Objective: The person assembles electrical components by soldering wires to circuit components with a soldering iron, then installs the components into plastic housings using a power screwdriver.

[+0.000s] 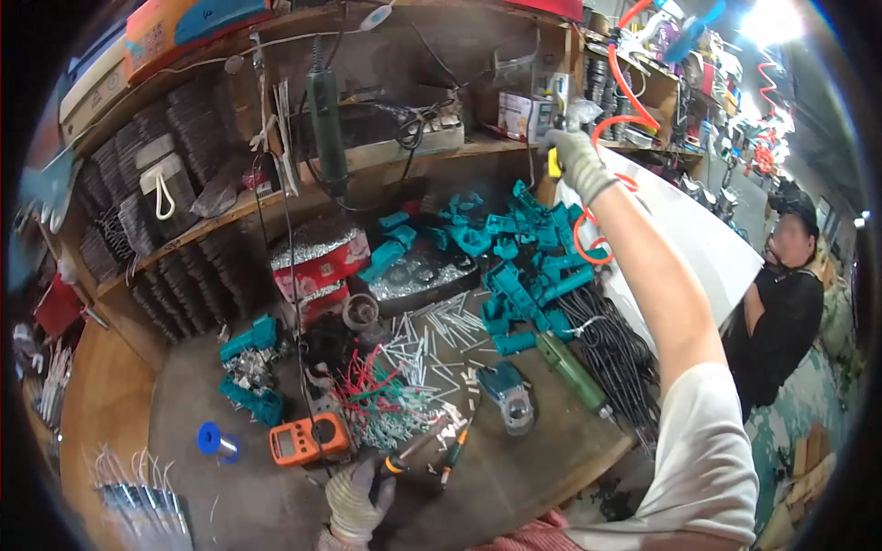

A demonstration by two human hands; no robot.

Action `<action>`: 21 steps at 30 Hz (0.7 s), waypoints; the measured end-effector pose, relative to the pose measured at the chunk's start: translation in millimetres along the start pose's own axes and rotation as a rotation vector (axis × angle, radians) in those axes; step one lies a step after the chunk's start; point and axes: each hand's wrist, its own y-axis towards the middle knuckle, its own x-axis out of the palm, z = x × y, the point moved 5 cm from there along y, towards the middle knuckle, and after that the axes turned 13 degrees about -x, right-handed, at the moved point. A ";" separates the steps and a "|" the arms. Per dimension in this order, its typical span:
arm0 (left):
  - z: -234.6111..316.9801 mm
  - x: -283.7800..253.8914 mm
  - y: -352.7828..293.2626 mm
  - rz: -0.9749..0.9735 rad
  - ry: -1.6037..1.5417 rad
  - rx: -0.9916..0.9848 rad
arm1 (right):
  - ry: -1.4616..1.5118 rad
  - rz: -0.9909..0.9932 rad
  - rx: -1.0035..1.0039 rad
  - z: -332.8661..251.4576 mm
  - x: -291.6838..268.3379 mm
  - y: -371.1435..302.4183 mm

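Observation:
My left hand [356,503], in a pale work glove, is at the lower middle of the bench. Its fingers close around the lower end of a dark-handled tool with a yellow-orange band [395,463], which slants up to the right. My right arm stretches far up to the shelf edge. There my gloved right hand [581,163] is curled around something yellow [554,163], mostly hidden by the fingers. A coiled orange hose [634,119] runs right beside that hand. Red, green and white wire pieces [377,404] lie heaped beyond my left hand.
An orange multimeter [309,439] and a blue solder spool [218,443] lie on the left. Teal plastic housings [524,266] are piled at the back, with white tubes [436,340] before them. A green cylindrical tool [571,375] lies beside black cables [611,340]. A person [781,303] is at right.

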 end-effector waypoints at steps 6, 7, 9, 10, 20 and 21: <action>28.6 -1.9 -5.9 -0.026 -0.006 0.111 | 0.652 -0.285 0.132 -28.3 -56.8 -240.6; 34.8 -2.7 -6.4 -0.006 0.001 0.167 | 0.692 -0.347 0.168 -25.2 -73.1 -274.1; 60.5 -6.8 1.6 -0.067 -0.001 0.205 | 0.696 -0.331 0.156 -27.1 -105.7 -340.6; 74.5 -5.7 4.6 -0.119 -0.005 0.229 | 0.696 -0.332 0.144 -25.8 -121.0 -371.1; 241.7 61.5 0.4 -0.559 0.260 0.661 | 0.704 0.080 0.156 66.6 -263.8 -648.5; 253.4 75.8 -2.2 -0.579 0.256 0.671 | 0.717 0.151 0.213 71.7 -260.7 -674.3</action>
